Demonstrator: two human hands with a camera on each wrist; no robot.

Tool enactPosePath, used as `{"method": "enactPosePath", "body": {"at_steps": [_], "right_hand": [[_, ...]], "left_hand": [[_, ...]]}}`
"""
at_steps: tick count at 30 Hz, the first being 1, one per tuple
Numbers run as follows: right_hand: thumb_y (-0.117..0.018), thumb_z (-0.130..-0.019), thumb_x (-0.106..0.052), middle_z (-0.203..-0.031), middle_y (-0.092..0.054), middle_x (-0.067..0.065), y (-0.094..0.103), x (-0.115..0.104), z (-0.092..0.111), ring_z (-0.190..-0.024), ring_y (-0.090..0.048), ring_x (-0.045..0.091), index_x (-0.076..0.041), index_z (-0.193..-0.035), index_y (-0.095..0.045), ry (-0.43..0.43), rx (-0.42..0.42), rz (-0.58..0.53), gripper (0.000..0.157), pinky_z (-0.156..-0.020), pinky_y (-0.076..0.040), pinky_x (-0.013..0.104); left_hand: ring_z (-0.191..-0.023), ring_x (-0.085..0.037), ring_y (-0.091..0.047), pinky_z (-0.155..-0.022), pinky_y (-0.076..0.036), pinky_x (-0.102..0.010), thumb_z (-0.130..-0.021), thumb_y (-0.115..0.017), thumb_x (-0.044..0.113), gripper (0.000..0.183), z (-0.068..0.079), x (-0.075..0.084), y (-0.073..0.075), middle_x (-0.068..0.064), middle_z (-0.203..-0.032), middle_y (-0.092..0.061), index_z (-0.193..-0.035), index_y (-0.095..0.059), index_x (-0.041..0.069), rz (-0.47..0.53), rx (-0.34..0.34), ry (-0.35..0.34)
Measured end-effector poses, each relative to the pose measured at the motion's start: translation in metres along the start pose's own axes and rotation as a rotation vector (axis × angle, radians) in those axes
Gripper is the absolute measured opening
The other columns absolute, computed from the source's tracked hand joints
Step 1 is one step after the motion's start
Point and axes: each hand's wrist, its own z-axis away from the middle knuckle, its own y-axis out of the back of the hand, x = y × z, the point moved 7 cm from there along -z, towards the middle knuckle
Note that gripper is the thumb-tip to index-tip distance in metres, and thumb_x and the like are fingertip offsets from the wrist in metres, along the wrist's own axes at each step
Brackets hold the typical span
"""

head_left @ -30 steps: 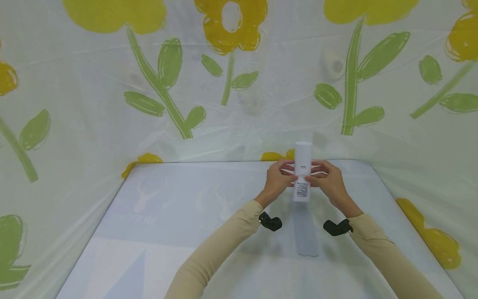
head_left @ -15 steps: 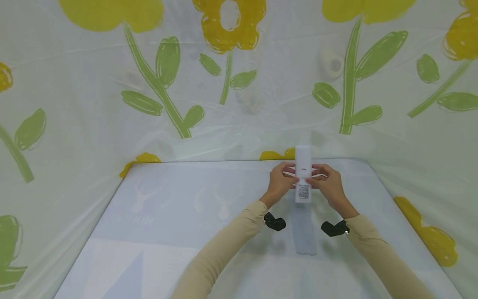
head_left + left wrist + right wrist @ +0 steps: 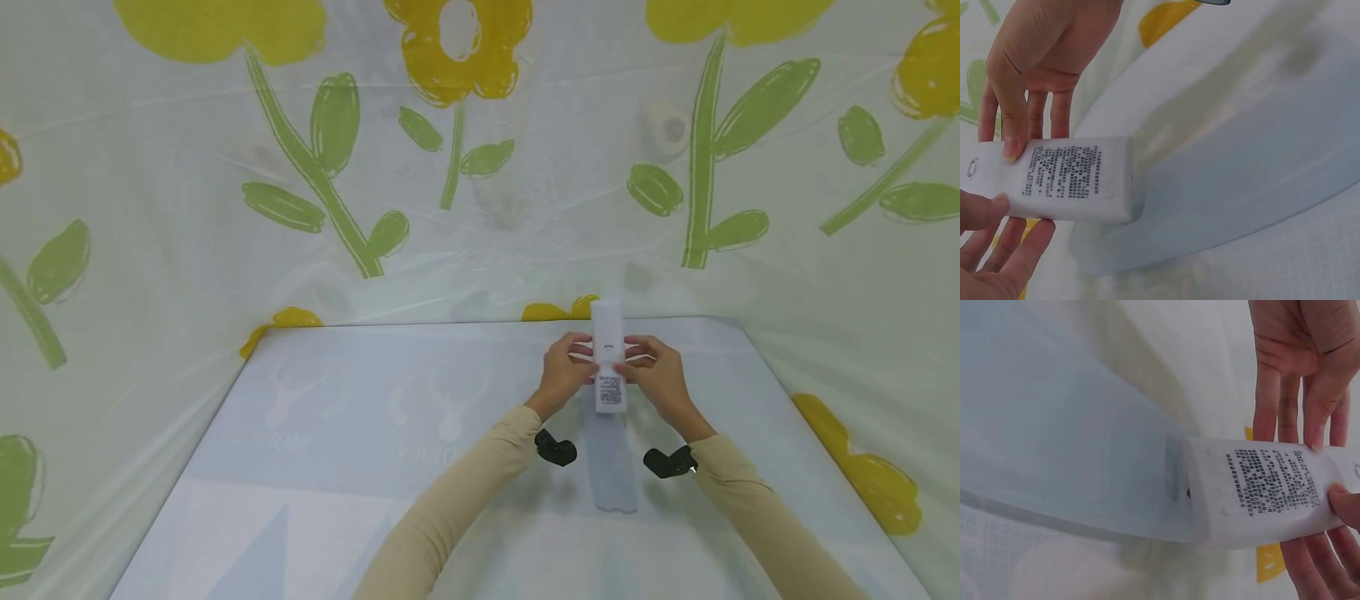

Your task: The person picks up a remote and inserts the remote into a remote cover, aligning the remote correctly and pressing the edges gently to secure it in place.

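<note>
In the head view a white remote control (image 3: 608,329) is held up over the far right part of the table, its back facing me. My left hand (image 3: 562,375) grips its left edge between thumb and fingers, and my right hand (image 3: 660,379) grips the right edge the same way. Both thumbs press on the back, near the printed text panel (image 3: 1272,481). A bluish see-through strip (image 3: 611,467) with a wavy near edge extends from the remote's lower end towards me. Whether the strip is joined to the remote cannot be told.
The table (image 3: 360,400) has a pale blue and white cover with faint deer-head prints. Behind it hangs a curtain (image 3: 555,200) with yellow flowers and green leaves. A black wrist camera (image 3: 557,450) sits on the left wrist, another black camera (image 3: 670,462) on the right.
Both hands and the remote have shifted slightly lower in the head view. The grip stays the same, and the bluish strip lies almost where it was.
</note>
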Motion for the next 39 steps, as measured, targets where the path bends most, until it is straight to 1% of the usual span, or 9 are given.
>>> {"method": "enactPosePath", "body": {"at_steps": [3,8,12,15,20,26,31,36,39], "right_hand": [[-0.071,-0.083,-0.001,-0.106,-0.058,0.025,-0.001,0.006,0.0,-0.082,-0.064,0.013,0.005,-0.125,-0.052,-0.004,-0.003,0.016,0.047,-0.065,-0.056,0.024],[-0.07,-0.083,-0.001,-0.106,-0.058,0.024,-0.004,0.013,-0.001,-0.088,-0.063,0.027,0.004,-0.125,-0.052,-0.023,-0.006,0.054,0.047,-0.065,-0.056,0.025],[-0.07,-0.082,0.001,-0.106,-0.058,0.024,-0.006,0.014,-0.002,-0.087,-0.063,0.027,0.005,-0.124,-0.052,-0.028,-0.012,0.054,0.047,-0.065,-0.055,0.024],[-0.07,-0.081,0.002,-0.106,-0.058,0.025,-0.008,0.014,-0.001,-0.086,-0.063,0.028,0.006,-0.124,-0.052,-0.026,-0.018,0.054,0.046,-0.064,-0.056,0.024],[-0.07,-0.082,0.002,-0.106,-0.059,0.025,-0.01,0.013,0.0,-0.087,-0.064,0.029,0.006,-0.123,-0.051,-0.029,-0.025,0.068,0.046,-0.064,-0.056,0.025],[-0.069,-0.082,0.002,-0.108,-0.058,0.025,-0.013,0.016,-0.001,-0.087,-0.063,0.025,0.007,-0.124,-0.05,-0.061,-0.04,0.042,0.047,-0.066,-0.056,0.025],[-0.069,-0.081,0.003,-0.111,-0.057,0.025,-0.016,0.021,-0.002,-0.083,-0.063,0.015,0.006,-0.126,-0.049,-0.099,-0.048,-0.005,0.049,-0.067,-0.056,0.026],[-0.068,-0.082,0.002,-0.113,-0.056,0.026,-0.018,0.027,-0.002,-0.08,-0.062,0.014,0.006,-0.127,-0.049,-0.127,-0.049,-0.054,0.049,-0.068,-0.056,0.027],[-0.068,-0.083,0.0,-0.114,-0.055,0.026,-0.021,0.03,-0.002,-0.082,-0.062,0.014,0.006,-0.127,-0.048,-0.132,-0.047,-0.068,0.049,-0.069,-0.056,0.028]], "left_hand": [[-0.08,-0.017,-0.065,-0.063,-0.057,-0.031,-0.08,-0.067,-0.008,0.041,0.001,-0.004,-0.001,-0.007,-0.096,-0.063,-0.116,-0.06,0.008,-0.015,-0.01,0.019],[-0.082,-0.016,-0.064,-0.065,-0.057,-0.029,-0.083,-0.066,-0.005,0.04,0.002,-0.009,-0.001,-0.007,-0.1,-0.062,-0.119,-0.058,0.009,-0.045,-0.038,0.03],[-0.084,-0.017,-0.065,-0.067,-0.057,-0.029,-0.083,-0.064,-0.005,0.04,0.004,-0.009,0.001,-0.009,-0.103,-0.062,-0.121,-0.056,0.007,-0.065,-0.065,0.036],[-0.084,-0.019,-0.065,-0.067,-0.057,-0.032,-0.083,-0.064,-0.006,0.044,0.006,-0.009,0.003,-0.015,-0.107,-0.062,-0.124,-0.055,0.007,-0.083,-0.093,0.044],[-0.082,-0.019,-0.063,-0.067,-0.057,-0.037,-0.082,-0.064,-0.005,0.049,0.009,-0.016,0.006,-0.017,-0.112,-0.059,-0.127,-0.053,0.009,-0.125,-0.14,0.098],[-0.084,-0.021,-0.062,-0.068,-0.057,-0.04,-0.082,-0.066,-0.004,0.044,0.012,-0.03,0.005,-0.018,-0.111,-0.059,-0.123,-0.054,0.003,-0.116,-0.198,0.16],[-0.086,-0.019,-0.062,-0.07,-0.057,-0.038,-0.082,-0.069,-0.001,0.037,0.015,-0.034,0.004,-0.014,-0.107,-0.061,-0.117,-0.058,-0.001,-0.111,-0.227,0.156],[-0.08,-0.015,-0.061,-0.068,-0.057,-0.037,-0.083,-0.071,0.003,0.031,0.016,-0.034,0.004,-0.007,-0.1,-0.063,-0.112,-0.062,0.0,-0.129,-0.221,0.149],[-0.078,-0.013,-0.058,-0.067,-0.057,-0.038,-0.082,-0.072,0.004,0.031,0.015,-0.034,0.005,-0.005,-0.095,-0.061,-0.111,-0.062,0.0,-0.14,-0.205,0.142]]}}
